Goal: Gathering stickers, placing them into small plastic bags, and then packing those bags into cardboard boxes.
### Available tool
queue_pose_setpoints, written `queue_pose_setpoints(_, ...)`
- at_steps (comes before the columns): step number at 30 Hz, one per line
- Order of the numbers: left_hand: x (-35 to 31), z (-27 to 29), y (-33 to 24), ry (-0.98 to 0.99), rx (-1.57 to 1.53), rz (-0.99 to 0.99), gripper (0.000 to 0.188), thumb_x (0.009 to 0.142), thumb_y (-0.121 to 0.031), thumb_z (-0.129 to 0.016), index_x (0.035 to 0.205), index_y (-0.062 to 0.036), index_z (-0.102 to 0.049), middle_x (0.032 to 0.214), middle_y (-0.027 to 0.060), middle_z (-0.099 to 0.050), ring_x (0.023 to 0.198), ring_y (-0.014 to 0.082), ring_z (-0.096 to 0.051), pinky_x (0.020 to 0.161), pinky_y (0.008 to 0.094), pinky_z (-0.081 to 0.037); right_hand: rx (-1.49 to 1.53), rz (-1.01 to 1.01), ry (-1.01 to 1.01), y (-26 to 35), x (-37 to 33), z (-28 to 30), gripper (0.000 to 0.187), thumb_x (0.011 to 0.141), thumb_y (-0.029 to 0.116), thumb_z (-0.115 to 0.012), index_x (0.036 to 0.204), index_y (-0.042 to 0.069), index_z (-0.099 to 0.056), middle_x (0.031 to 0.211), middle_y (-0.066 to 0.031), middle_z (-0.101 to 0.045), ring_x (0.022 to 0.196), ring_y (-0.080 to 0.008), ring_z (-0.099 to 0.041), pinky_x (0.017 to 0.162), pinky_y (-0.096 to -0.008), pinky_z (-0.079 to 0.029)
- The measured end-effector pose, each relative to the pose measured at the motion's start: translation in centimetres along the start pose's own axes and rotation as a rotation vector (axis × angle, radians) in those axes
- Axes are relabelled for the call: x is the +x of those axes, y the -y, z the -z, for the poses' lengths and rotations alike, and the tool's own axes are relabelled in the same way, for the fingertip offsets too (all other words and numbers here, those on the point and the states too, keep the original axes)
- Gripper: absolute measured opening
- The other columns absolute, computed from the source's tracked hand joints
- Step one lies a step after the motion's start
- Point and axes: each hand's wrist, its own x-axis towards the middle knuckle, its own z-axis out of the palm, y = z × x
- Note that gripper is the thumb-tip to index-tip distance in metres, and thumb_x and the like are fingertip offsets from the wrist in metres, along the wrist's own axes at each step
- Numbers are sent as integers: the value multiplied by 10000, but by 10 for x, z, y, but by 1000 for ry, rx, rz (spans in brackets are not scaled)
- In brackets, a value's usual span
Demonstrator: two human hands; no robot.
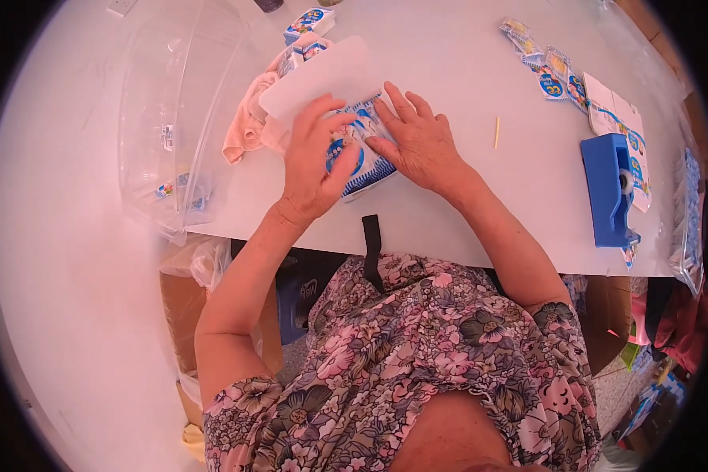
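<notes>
A small pack (376, 169) of blue and white printed wrapping lies in front of me, with a pale blank flap (322, 76) raised at its far side. My left hand (311, 165) is curved over the pack's left side, fingers bent and apart, with nothing visibly gripped. Across the pack's right side rests my right hand (423, 145), its fingers spread and its thumb reaching over the printed surface. Both hands partly cover the pack, so I cannot tell whether it is one packet or several in a carton.
A pink cloth (248, 126) and a small printed box (308, 25) are beyond the pack. At left stands a clear plastic bin (153, 102). To the right are loose sachets (552, 82), a thin yellow stick (496, 132), a blue tape dispenser (599, 189) and printed cartons (606, 106).
</notes>
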Motion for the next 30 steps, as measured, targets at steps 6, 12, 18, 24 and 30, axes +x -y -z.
queue_pose_setpoints(6, 4, -15, 10, 320, 170, -141, 766, 971, -458, -503, 1509, 25, -251, 1587, 237, -209, 1493, 389, -149, 1203, 456, -177, 22, 15, -42, 0, -2, -1, 628, 961, 528, -491, 1424, 104, -480, 1577, -116, -312, 1378, -384, -374, 940, -602, -422)
queue_pose_setpoints(12, 5, -22, 13, 461, 235, -122, 873, 974, -576, -427, 1517, 64, -188, 1597, 243, -175, 1500, 375, -125, 1223, 448, -136, 222, 30, 33, -11, 0, -6, 546, 991, 379, -435, 1433, 61, -462, 1586, -174, -277, 1458, -384, -252, 1098, -539, -321)
queue_pose_setpoints(18, 10, -17, 17, 456, 271, -171, 874, 951, -607, -445, 1531, 6, -215, 1604, 227, -168, 1500, 356, -141, 1223, 461, -134, 1304, -89, 146, -17, 5, -3, 524, 977, 230, -372, 1442, 0, -446, 1627, -118, -187, 1490, -285, -200, 1192, -377, -183)
queue_pose_setpoints(24, 8, -16, 9, 470, 307, -203, 862, 902, -542, -573, 1537, -57, -250, 1616, 168, -183, 1504, 333, -145, 1226, 466, -127, 1782, -339, -240, -28, 42, 9, 553, 1049, 371, -331, 1439, -9, -426, 1544, -131, -357, 1427, -253, -324, 1181, -393, -209)
queue_pose_setpoints(30, 18, -4, 15, 579, 275, -331, 812, 873, -388, -682, 1513, -64, -301, 1609, 137, -219, 1505, 291, -158, 1232, 431, -130, 1612, -399, 795, -38, 135, 68, 696, 1037, 536, -330, 1361, -53, -512, 1423, -143, -517, 1319, -251, -476, 1110, -366, -337)
